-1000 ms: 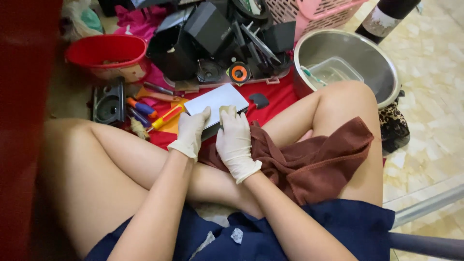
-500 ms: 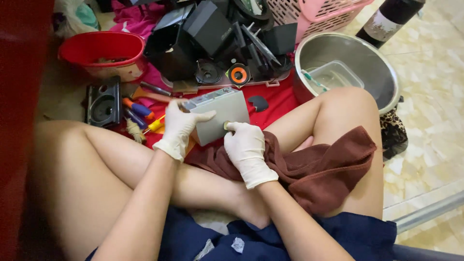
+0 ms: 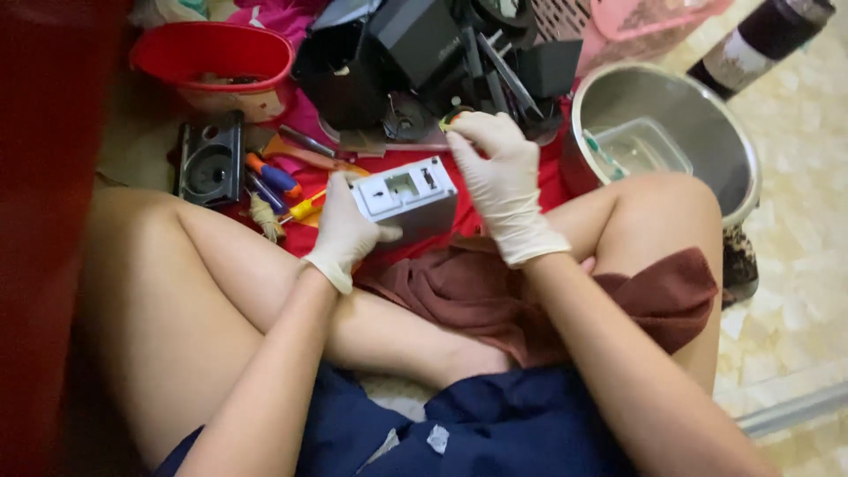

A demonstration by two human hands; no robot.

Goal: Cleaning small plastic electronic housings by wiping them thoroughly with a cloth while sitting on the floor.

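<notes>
Gloved left hand (image 3: 343, 231) cupping white box (image 3: 408, 196) from beneath, fingers curled around its near corner, socket face tilted up for viewing. Right hand (image 3: 501, 181) raised past it, fingertips pinching some small round part, too hidden to tell. Screwdrivers (image 3: 281, 181) beside black speaker (image 3: 210, 161) on red cloth (image 3: 481, 216); dark bottle (image 3: 764, 40) with pale label at far right.

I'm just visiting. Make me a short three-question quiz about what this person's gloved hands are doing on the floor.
1. True or false: the left hand holds the white box.
2. Where does the right hand reach? A) into the steel bowl B) to the pile of black parts C) to the red bowl
3. What lies between the small speaker and the white box?

Key: 1 true. 2 B. 3 screwdrivers.
</notes>
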